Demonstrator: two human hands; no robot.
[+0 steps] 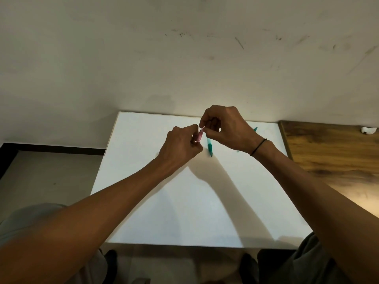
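Observation:
Above the far part of a white table (184, 201), both my hands hold a small pink pen (200, 135). My left hand (180, 146) grips its lower end with curled fingers. My right hand (225, 128) pinches its upper end. A black band circles my right wrist. One teal pen (209, 147) lies on the table just below the hands. Part of a second teal pen (255, 129) shows behind my right hand, mostly hidden.
A wooden table (332, 152) adjoins the white one on the right, with a crumpled white scrap (368, 130) at its far edge. A scuffed wall (184, 58) rises right behind both tables. Floor lies to the left. My knees sit below the near table edge.

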